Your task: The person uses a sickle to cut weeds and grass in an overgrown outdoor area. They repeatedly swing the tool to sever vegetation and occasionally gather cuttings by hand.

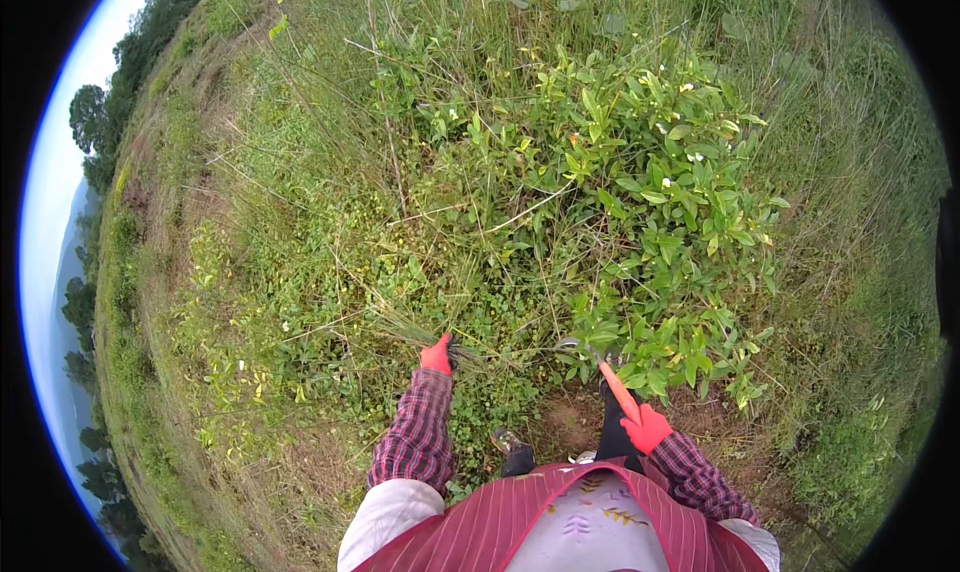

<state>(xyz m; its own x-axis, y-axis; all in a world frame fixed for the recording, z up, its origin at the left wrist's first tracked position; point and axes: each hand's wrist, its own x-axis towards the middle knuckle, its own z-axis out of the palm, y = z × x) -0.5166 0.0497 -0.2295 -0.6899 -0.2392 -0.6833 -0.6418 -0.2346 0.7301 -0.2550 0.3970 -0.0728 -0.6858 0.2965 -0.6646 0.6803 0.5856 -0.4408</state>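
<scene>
My left hand (437,355), in a red glove, is closed around a bunch of long grass stems (401,330) that fan out to its upper left. Some of the stems pass through to the right of the fist. In my right hand (646,429), also gloved in red, is a sickle with an orange handle (617,389). Its curved metal blade (570,343) points left, close to the leaves of a green shrub. Part of the blade's tip is hard to make out among the grass.
A leafy shrub with white flowers (667,189) stands ahead on the right. Low weeds (495,392) cover the ground before me. Bare reddish soil (574,418) shows near my shoes (510,442). Tall grass (847,197) grows at the far right, and a slope falls away on the left.
</scene>
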